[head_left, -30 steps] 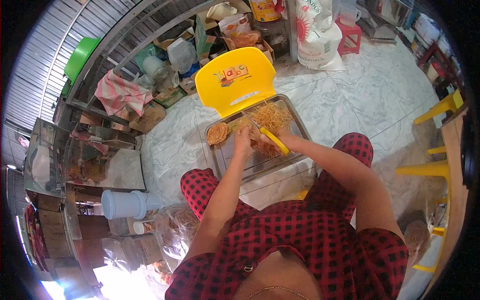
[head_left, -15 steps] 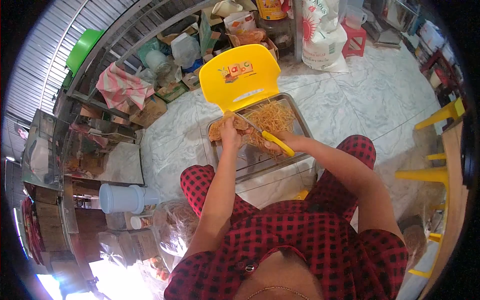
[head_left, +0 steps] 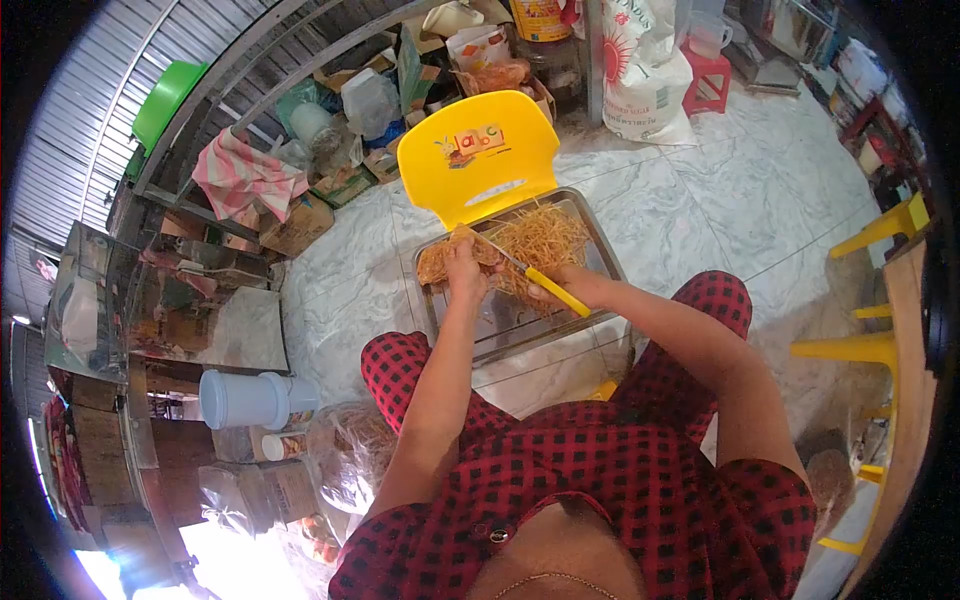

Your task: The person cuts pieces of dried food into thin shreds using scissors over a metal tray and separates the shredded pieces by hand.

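Observation:
Over the metal tray [head_left: 505, 345], my right hand [head_left: 572, 286] is wrapped round the yellow handles of a pair of scissors [head_left: 557, 290]. Their blades point up and left, toward my left hand [head_left: 463, 268]. That hand is closed on a flat, brown, dried sheet [head_left: 465, 236], whose exact kind I cannot make out. Thin golden-brown strips [head_left: 545, 238] lie heaped in the tray, right of the blades. More flat brown pieces [head_left: 432, 262] lie at the tray's left end. My fingers partly hide the blade tips and the held sheet.
A yellow chair [head_left: 480, 150] stands just behind the tray on the marble-patterned floor [head_left: 720, 210]. Boxes and bags crowd the back left; a white sack [head_left: 645, 80] and red stool [head_left: 708, 82] stand at back right. White buckets [head_left: 240, 398] are at left.
The scissors and my right hand have shifted very slightly. My left hand stays on the brown sheet, and the tray and heap look the same.

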`<state>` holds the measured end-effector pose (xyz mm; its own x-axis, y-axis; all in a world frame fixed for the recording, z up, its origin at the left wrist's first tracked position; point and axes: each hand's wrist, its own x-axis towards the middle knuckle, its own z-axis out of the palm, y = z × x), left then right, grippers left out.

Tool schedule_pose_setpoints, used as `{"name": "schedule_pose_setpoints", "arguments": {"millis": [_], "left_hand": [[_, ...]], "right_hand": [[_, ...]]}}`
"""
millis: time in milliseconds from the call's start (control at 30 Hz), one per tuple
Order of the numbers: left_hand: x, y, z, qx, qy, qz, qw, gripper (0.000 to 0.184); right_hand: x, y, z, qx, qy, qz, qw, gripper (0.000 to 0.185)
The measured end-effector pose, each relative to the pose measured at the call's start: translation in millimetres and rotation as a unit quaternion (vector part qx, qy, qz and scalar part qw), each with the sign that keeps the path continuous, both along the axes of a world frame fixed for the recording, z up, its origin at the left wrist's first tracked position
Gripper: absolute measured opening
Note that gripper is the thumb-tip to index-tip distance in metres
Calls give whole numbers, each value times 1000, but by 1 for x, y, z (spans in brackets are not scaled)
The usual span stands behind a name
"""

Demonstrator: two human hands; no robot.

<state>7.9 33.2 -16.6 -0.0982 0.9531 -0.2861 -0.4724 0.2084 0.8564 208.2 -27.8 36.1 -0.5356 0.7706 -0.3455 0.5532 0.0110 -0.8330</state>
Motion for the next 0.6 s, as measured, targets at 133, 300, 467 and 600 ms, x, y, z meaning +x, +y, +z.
{"name": "schedule_pose_setpoints", "arguments": {"millis": [133,300,467,600], "left_hand": [[-1,3,-6,17,-7,-3,1000,20],[-3,1,1,24,-8,-17,1000,21],[-7,4,-7,44,-10,-25,999,18],[-5,5,-14,37,-17,-40,998,15]], "right_hand": [[2,3,-6,-53,23,-38,998,61],[1,9,-24,19,36,-6,999,56],[2,9,-32,55,55,19,997,60],[0,12,-56,162,45,8,986,61]]}}
